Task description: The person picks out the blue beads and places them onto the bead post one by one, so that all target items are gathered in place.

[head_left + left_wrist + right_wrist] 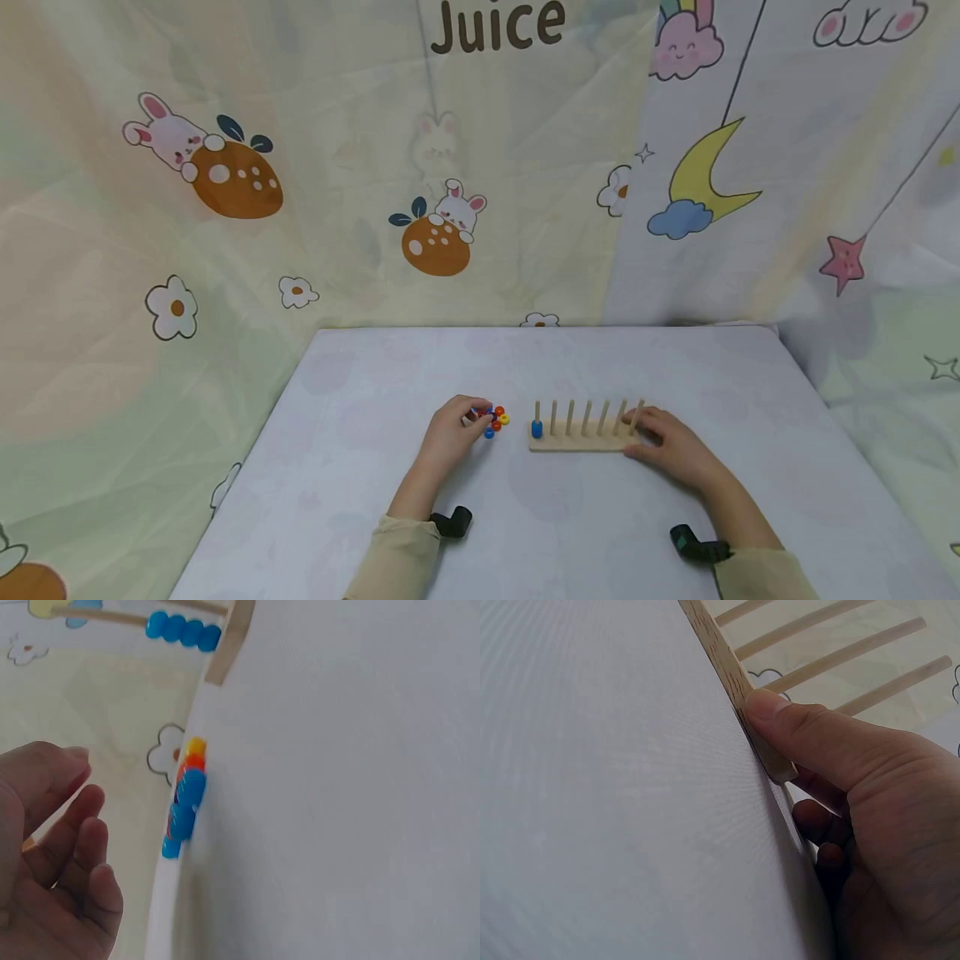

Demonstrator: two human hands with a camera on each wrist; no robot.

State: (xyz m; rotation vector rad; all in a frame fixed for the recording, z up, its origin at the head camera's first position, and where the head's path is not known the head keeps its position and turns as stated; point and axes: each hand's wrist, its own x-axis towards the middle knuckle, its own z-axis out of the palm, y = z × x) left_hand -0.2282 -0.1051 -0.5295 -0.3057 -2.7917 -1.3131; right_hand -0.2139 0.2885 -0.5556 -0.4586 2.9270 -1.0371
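The left hand (453, 429) is at the beads (497, 426), its fingers bent and its grip narrow, thumb tip near forefinger tip; whether a bead sits in it I cannot tell; the beads, red, yellow and blue, lie loose in a small cluster on the bench (585, 521), just left of the rack (581, 444); the rack is a pale wooden base with a row of seven upright pegs; its leftmost peg carries blue beads (184, 631), four of them in the left wrist view; the right hand (671, 446) holds the rack by its right end, its grip closed round the base there, thumb on the near edge; pale sleeves (401, 554) cover both forearms, with a black mount (452, 522) at each wrist; behind the bench hangs a cloth (352, 125) printed with rabbits, flowers, a moon and a star.
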